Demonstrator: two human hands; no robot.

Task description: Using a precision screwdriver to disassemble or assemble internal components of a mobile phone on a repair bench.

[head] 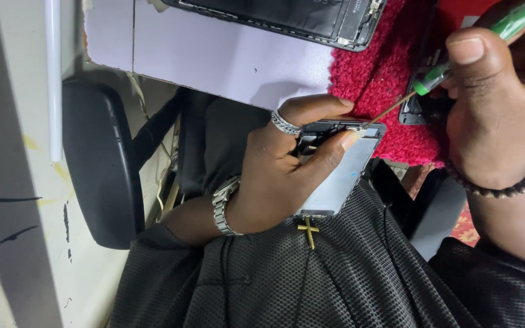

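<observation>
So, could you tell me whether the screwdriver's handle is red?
No, the screwdriver in the right hand has a green handle; the left hand holds the phone panel.

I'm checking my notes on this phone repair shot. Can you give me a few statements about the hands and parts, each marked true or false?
1. The left hand holds a phone panel. True.
2. The right hand holds a red-handled screwdriver. False: the screwdriver has a green handle.
3. The screwdriver tip meets the top edge of the held panel. True.
4. The opened phone lies on the red cloth. False: it lies on the pale surface, beside the red cloth.
5. The left hand wears a ring. True.
</observation>
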